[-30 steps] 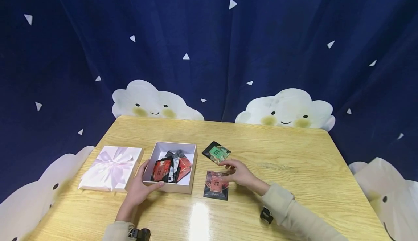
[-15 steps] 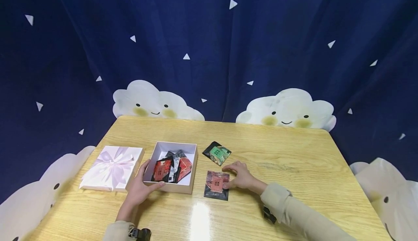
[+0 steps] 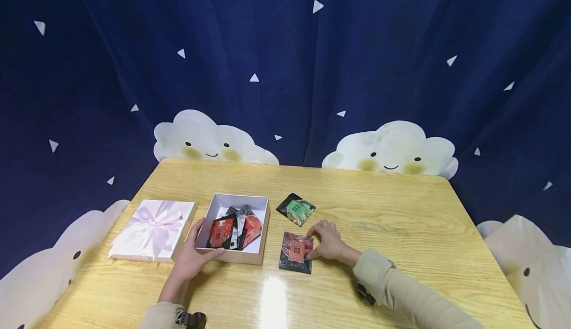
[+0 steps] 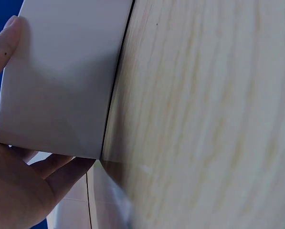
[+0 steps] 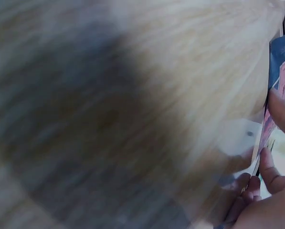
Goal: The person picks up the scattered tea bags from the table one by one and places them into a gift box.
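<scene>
My left hand [image 3: 189, 262] grips the near-left corner of an open white box [image 3: 264, 230], thumb along the front rim and fingers on the left side. In the left wrist view the thumb [image 4: 4, 45] and fingers lie against the box wall [image 4: 61, 81]. Red, black and white sachets [image 3: 223, 232] lie jumbled in the box. Right of it, my right hand [image 3: 329, 241] pinches the right edge of a red-and-black sachet [image 3: 294, 252]. In the right wrist view the thumb lies on the sachet's face [image 5: 280, 50]. A green-and-black sachet [image 3: 296, 209] lies just behind.
A white lid [image 3: 178, 227] with a pale pink ribbon bow [image 3: 153, 222] lies left of the box, close to my left fingers. The wooden table [image 3: 392, 210] ends at a dark blue curtain [image 3: 285, 61] with clouds.
My right hand's fingers have drawn back from over the red-and-black sachet and closed on its right edge; its far edge sits slightly higher. My left hand and the box have stayed put.
</scene>
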Motion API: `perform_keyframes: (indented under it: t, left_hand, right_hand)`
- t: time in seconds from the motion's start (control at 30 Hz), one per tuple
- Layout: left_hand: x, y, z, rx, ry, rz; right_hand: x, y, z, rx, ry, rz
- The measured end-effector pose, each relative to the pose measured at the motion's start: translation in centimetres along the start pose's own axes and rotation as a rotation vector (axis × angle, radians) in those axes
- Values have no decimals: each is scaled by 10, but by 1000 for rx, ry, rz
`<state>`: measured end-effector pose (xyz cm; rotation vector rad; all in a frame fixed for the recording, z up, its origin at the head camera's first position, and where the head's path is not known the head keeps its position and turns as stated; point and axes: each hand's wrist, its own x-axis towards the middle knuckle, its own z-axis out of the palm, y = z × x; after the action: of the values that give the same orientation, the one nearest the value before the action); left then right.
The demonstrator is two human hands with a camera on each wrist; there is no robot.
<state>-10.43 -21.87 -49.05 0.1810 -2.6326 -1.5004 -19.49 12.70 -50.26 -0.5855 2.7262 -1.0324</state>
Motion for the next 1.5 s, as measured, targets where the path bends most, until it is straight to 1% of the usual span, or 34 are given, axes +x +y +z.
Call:
perform_keyframes:
  t: [0.2,0.37,0.53,0.6,0.8,1.0,1.1,1.2,1.5]
  left_hand:
    - [0,-2,0,-13,-1,-4]
    - [0,-3,1,-6,5,-4]
    - [0,-2,0,3,-3,-9]
    - [0,-1,0,9,-6,-13]
    - [-1,0,0,9,-7,-18]
    - [-1,0,0,10,-1,-3]
    - [-1,0,-1,12,-1,1]
    - [-2,0,-1,14,-2,7]
    - [-1,0,-1,14,-2,-1]
  right_hand:
    - [0,-1,3,-20,33,-11]
    - [0,-1,4,19,46,-26]
    - [0,-1,0,110,45,-52]
    - [0,-2,-4,175,40,-45]
    - [1,-6,-16,383,10,25]
    - [3,-8,-23,543,-45,75]
    - [4,-9,-25,578,-53,93]
    - [4,-10,-28,608,-64,91]
    - [6,-20,-35,656,-77,60]
